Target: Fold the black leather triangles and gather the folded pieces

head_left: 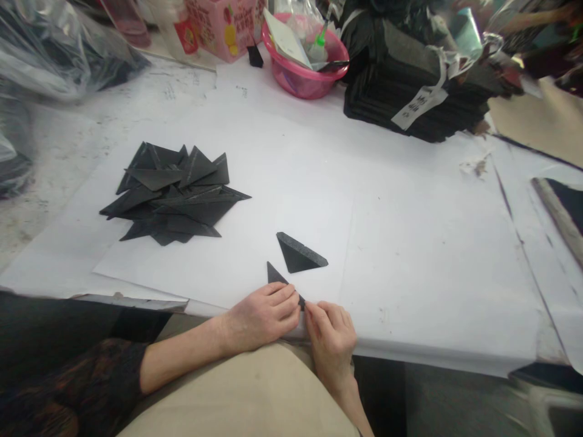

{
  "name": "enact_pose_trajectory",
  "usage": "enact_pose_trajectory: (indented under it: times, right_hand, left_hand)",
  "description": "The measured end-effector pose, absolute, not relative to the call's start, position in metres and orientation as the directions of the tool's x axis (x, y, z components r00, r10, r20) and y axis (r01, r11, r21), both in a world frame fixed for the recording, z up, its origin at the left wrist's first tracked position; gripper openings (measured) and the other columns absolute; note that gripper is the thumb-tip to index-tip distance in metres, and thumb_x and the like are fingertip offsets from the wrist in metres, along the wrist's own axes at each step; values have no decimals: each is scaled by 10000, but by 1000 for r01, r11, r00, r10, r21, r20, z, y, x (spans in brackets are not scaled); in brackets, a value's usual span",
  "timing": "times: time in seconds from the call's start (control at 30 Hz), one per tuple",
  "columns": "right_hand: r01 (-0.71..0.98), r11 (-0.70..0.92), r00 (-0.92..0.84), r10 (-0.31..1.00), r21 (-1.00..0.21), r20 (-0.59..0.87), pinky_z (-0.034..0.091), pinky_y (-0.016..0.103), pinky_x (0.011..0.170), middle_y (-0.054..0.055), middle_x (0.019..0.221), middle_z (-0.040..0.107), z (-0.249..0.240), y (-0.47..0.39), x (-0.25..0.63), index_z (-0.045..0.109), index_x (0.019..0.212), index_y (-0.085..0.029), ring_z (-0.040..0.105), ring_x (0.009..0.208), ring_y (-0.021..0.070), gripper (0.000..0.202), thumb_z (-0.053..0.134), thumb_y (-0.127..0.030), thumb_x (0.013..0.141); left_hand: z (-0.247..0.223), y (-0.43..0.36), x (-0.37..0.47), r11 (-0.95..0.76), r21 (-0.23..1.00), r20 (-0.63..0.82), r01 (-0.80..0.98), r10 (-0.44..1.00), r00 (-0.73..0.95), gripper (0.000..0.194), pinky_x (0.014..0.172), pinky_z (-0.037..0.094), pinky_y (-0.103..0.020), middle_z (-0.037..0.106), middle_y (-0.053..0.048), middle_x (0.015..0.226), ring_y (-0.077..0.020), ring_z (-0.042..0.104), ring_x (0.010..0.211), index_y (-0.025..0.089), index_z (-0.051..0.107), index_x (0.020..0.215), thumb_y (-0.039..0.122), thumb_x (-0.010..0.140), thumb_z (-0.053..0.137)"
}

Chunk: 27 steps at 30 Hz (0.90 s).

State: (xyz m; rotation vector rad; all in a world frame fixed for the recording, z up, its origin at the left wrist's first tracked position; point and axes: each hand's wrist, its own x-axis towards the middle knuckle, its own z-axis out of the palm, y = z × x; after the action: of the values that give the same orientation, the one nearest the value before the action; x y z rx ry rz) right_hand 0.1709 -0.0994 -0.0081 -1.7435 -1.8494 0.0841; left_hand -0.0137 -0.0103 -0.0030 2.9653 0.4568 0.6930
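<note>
Near the front edge of the white-papered table, my left hand (266,312) has its fingers bent and pressed together over a black triangular piece (276,274), whose upper corner sticks out past them. My right hand (331,332) pinches the lower right tip of the same piece, close beside the left fingertips. Just above the hands lies a second black triangle (301,254) with a rough grey strip along its long edge. To the left, a loose heap of black triangular pieces (175,197) rests on the paper.
A pink basin (307,82) with a green-tipped bottle stands at the back, beside a pink box (225,27). Behind and to the right is a tagged stack of black material (410,79). Clear plastic bags (68,48) lie back left. The table's front edge (432,355) runs beside my hands.
</note>
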Motion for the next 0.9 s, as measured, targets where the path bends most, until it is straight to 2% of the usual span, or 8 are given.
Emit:
enact_pose_trajectory:
  times: [0.3, 0.63, 0.8, 0.9]
  right_hand:
    - [877, 144, 55, 918, -459, 393, 449, 280, 740, 47, 844, 640, -14, -94, 167, 633, 940, -170, 566, 791, 149, 100, 617, -90, 882]
    - [761, 234, -5, 935, -606, 356, 515, 289, 774, 52, 950, 646, -17, -103, 186, 662, 1059, -202, 601, 884, 153, 272, 628, -27, 854]
    - [750, 286, -36, 918, -596, 395, 518, 293, 760, 58, 972, 632, -21, -108, 190, 667, 1142, -221, 588, 899, 154, 416, 627, 42, 822]
    - [765, 313, -64, 906, -563, 418, 518, 300, 765, 66, 989, 629, -21, -110, 190, 655, 1200, -230, 583, 913, 162, 470, 640, 40, 815]
  left_hand:
    - [-6, -11, -14, -951, 147, 450, 270, 308, 838, 126, 976, 537, -372, 656, -100, 1129, -251, 592, 1143, 117, 654, 1026, 143, 909, 615]
    - [-4, -11, -16, -945, 164, 435, 282, 326, 839, 163, 985, 530, -352, 660, -87, 1144, -237, 587, 1155, 127, 643, 1084, 139, 937, 573]
    - [-5, -11, -16, -948, 151, 422, 280, 318, 849, 270, 979, 528, -354, 659, -94, 1158, -234, 589, 1153, 118, 601, 1215, 139, 951, 547]
    - [-3, -11, -16, -954, 143, 416, 265, 300, 858, 287, 985, 524, -366, 656, -105, 1154, -241, 593, 1145, 95, 594, 1229, 132, 949, 545]
